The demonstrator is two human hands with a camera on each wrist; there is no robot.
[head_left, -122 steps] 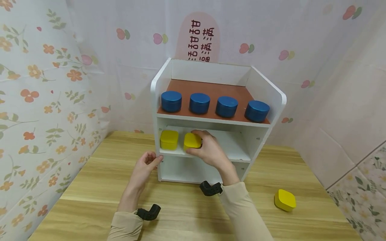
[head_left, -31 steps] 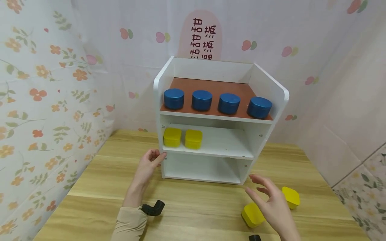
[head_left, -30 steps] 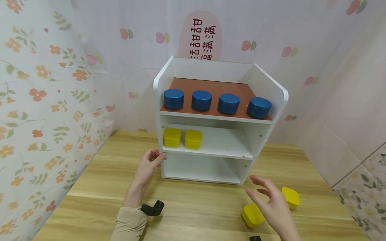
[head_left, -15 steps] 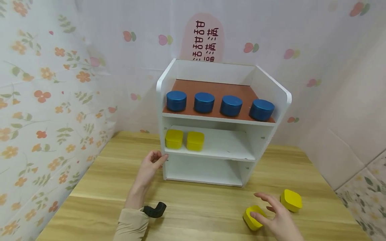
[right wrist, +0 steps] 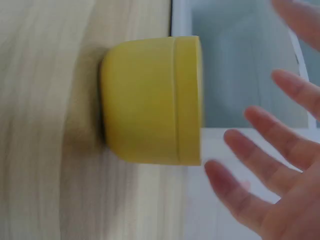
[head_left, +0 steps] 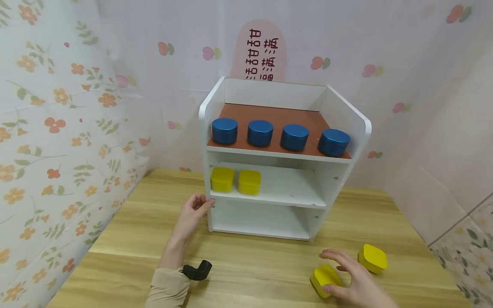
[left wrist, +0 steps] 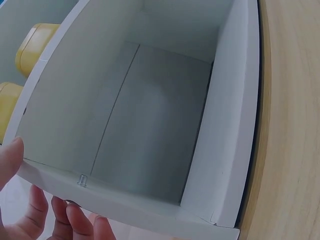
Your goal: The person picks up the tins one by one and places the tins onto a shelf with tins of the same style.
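My left hand (head_left: pixel 191 213) holds the left side panel of the white shelf unit (head_left: pixel 269 201), thumb on its front edge and fingers on the outer face. At the front right, my right hand (head_left: pixel 356 278) hovers over the nearer yellow rounded-square tin (head_left: pixel 325 280), fingers spread. The right wrist view has this lidded tin (right wrist: pixel 145 102) standing on the table, with a gap to the fingers. Another yellow tin (head_left: pixel 372 259) sits just behind it to the right. Two more yellow tins, one at far left (head_left: pixel 222 179) and one beside it (head_left: pixel 249 182), stand on the middle shelf.
Several round blue tins, such as the leftmost one (head_left: pixel 225 131), line the front of the brown top shelf (head_left: pixel 269 115). The unit stands on a wooden table (head_left: pixel 246 265) against a patterned cloth backdrop (head_left: pixel 173 85).
My right hand has let go of the second yellow tin on the middle shelf, then moved to the front right and lowered toward the nearer tin. My left hand has stayed on the panel.
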